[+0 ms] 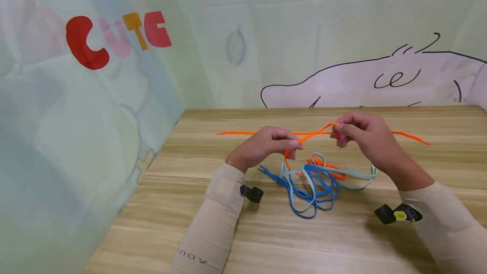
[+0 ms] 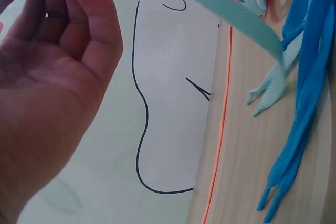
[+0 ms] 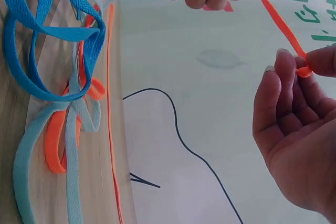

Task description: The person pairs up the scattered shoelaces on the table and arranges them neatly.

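Note:
In the head view my left hand (image 1: pixel 266 145) pinches an orange shoelace (image 1: pixel 307 137) between thumb and fingertips. My right hand (image 1: pixel 365 136) pinches the same lace farther along, so a short stretch runs slanting between the hands above the table. From the left hand the lace drops into a loose tangle. That heap holds a blue shoelace (image 1: pixel 274 176), a pale mint shoelace (image 1: pixel 351 173) and more orange loops (image 1: pixel 336 176). In the right wrist view, the right thumb and fingers (image 3: pixel 286 80) hold a small fold of the orange lace (image 3: pixel 278 18).
Behind the hands, another orange shoelace (image 1: pixel 236 132) lies nearly straight across the wooden table (image 1: pixel 182 189). A printed cloth (image 1: pixel 213 24) hangs along the back and left of the table. Blue lace tips (image 2: pixel 270 198) trail from the tangle.

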A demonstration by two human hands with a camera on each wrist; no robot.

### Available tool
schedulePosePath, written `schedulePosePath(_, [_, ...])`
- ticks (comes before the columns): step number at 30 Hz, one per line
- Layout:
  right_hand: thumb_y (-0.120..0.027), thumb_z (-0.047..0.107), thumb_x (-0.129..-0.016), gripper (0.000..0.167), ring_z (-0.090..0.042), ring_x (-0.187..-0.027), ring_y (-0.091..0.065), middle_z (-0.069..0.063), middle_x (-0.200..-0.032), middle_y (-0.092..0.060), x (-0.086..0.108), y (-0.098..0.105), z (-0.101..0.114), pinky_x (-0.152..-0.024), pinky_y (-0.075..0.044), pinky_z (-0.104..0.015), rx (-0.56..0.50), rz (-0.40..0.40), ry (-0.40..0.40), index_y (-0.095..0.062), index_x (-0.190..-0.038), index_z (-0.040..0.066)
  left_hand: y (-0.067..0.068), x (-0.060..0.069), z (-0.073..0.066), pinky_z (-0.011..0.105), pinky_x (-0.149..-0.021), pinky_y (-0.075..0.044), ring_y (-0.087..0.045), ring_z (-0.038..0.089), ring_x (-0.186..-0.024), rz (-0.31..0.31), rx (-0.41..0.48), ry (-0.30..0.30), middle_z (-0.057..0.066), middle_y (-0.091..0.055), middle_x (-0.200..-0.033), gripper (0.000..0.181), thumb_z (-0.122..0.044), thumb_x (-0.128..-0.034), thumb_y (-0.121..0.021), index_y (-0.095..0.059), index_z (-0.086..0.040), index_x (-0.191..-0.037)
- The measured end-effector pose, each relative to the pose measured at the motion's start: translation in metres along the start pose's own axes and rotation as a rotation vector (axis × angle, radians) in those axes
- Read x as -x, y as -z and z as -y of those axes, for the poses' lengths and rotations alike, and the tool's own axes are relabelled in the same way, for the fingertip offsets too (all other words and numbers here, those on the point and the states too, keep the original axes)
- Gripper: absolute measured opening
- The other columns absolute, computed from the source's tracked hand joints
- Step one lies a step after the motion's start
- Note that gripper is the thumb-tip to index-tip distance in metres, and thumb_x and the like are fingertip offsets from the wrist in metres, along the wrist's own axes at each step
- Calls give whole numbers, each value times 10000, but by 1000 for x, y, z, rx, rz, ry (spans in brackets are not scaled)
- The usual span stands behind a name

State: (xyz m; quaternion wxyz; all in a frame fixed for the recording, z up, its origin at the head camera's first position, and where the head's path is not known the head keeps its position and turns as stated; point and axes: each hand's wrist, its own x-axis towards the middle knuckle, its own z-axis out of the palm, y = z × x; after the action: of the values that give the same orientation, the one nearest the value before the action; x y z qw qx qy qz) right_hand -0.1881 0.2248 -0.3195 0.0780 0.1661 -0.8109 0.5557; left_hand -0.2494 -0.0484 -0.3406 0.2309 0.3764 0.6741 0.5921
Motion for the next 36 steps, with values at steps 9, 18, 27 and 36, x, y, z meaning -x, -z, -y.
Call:
schedulePosePath(9, [-564, 177, -1037, 260, -245, -718, -630, -90, -879, -681, -3, 7, -8, -741, -553, -256, -107, -82, 1, -632, -983, -68, 4, 4, -3, 413, -894, -524, -625, 247, -840, 1, 35, -35, 78, -677, -831, 234, -128, -998, -574, -700, 62, -1049])
schedulePosePath(18, [-539, 101, -1030, 211, -189, -682, -605, -74, -821, -663, -8, 16, -21, -671, -551, -245, -499, -129, -29, -655, -908, -26, 7, 8, -7, 387, -889, -515, -641, 221, -791, 26, 133, -131, 53, -690, -822, 293, -92, -982, -531, -641, 179, -1007])
schedulePosePath(27, [-533, 86, -1026, 223, -164, -689, -616, -65, -809, -669, -11, 23, -30, -615, -550, -242, -633, -181, -56, -678, -888, -12, 14, 11, -10, 351, -897, -510, -652, 184, -794, 6, 224, -193, 18, -710, -853, 246, -142, -978, -543, -783, -165, -931])
schedulePosePath(36, [-535, 65, -1011, 204, -165, -633, -582, -70, -789, -663, -13, 28, -42, -592, -546, -246, -692, -241, -131, -673, -885, -17, 16, 14, -15, 320, -845, -512, -636, 173, -775, 7, 237, -232, 9, -693, -810, 311, -124, -961, -483, -786, -169, -903])
